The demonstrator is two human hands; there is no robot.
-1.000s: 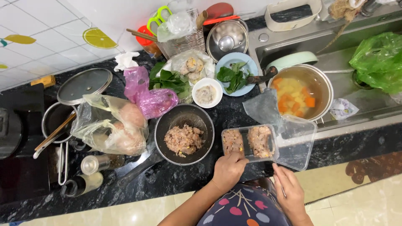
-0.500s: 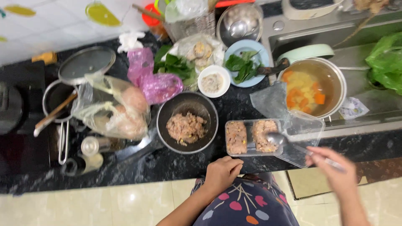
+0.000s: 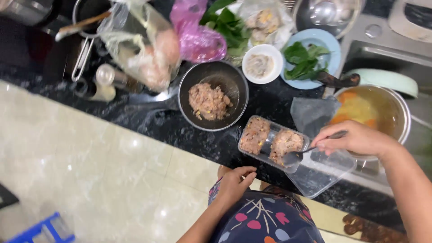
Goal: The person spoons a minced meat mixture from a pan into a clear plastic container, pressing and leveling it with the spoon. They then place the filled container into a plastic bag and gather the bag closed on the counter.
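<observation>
My right hand point(image 3: 357, 138) grips a metal spoon point(image 3: 302, 154) whose bowl rests in a clear plastic tray point(image 3: 321, 173) beside two mounds of minced meat point(image 3: 270, 138). The tray lies at the front edge of the black counter. My left hand point(image 3: 235, 181) hangs below the counter edge near my patterned clothing, fingers loosely curled, holding nothing. A dark metal bowl point(image 3: 186, 85) with more minced meat stands just left of the tray.
A steel pot point(image 3: 402, 112) of soup with orange pieces sits behind my right hand. A blue plate of greens point(image 3: 328, 42), a small white bowl point(image 3: 261, 65), plastic bags point(image 3: 148, 49) and a pan crowd the counter. Pale tiled floor lies below.
The view has tilted down toward the floor. My right hand has come in from the lower right with the spoon and set it in the tray. My left hand stays near the counter edge.
</observation>
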